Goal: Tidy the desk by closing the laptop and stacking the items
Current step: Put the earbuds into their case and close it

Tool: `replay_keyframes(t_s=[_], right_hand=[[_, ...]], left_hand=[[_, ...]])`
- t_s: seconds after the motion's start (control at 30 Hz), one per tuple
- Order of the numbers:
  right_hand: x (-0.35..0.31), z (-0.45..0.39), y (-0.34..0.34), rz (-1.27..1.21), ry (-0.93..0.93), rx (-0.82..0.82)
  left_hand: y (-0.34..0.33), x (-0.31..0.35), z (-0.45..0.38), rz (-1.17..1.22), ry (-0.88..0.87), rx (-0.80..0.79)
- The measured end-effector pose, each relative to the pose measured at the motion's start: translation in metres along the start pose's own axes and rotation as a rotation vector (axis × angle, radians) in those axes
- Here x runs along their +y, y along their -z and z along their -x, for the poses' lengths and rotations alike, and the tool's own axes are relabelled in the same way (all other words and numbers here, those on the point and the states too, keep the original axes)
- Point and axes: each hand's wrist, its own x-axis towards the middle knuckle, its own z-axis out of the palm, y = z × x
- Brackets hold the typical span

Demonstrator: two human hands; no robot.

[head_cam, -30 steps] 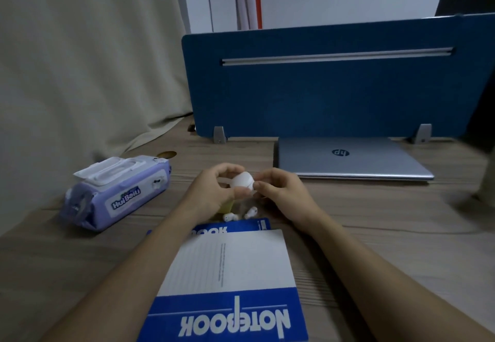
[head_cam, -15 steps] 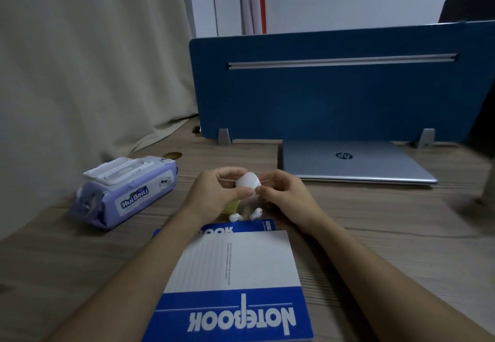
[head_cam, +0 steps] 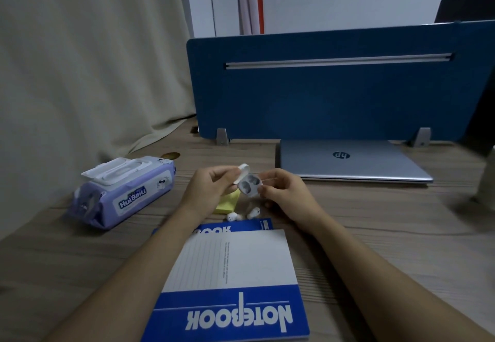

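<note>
A small white plastic earbud case point(head_cam: 249, 184) was held above the wooden worktop point(head_cam: 401, 229) between both hands, its lid tipped open at eleven o'clock, probably so the two loose white earbuds point(head_cam: 243, 214) lying at six o'clock could be dropped in. The left hand point(head_cam: 211, 187) was pinched on the lid, the right hand point(head_cam: 284, 194) on the base. The silver laptop point(head_cam: 353, 161) lay closed at two o'clock, the blue-and-white notebook point(head_cam: 235, 282) nearest, at six
</note>
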Motion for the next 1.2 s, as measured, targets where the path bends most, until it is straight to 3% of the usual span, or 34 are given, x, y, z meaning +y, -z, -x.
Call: replay_keyframes(t_s=[0.1,0.2,0.37,0.57,0.87,1.07,1.2], right_hand=[[0.004,-0.004,0.000,0.204,0.016,0.046],[0.008,-0.006,0.001,0.379,0.018,0.058],[0.008,-0.005,0.003,0.541,0.061,0.078],[0.009,-0.005,0.002,0.543,0.070,0.069],[0.008,-0.001,0.003,0.580,0.090,0.089],[0.001,0.014,0.007,0.530,0.074,-0.073],[-0.002,0.017,0.004,0.552,0.081,-0.087]], left_hand=[[-0.003,-0.005,-0.006,-0.069,0.010,0.040],[-0.005,-0.007,-0.014,-0.169,0.014,-0.021],[-0.010,-0.006,-0.027,-0.296,0.043,-0.043],[-0.008,-0.015,-0.024,-0.467,-0.057,-0.028],[0.018,-0.011,-0.014,-0.488,-0.011,-0.116],[0.029,-0.006,-0.001,-0.512,0.034,-0.179],[0.025,-0.004,0.006,-0.529,0.050,-0.238]])
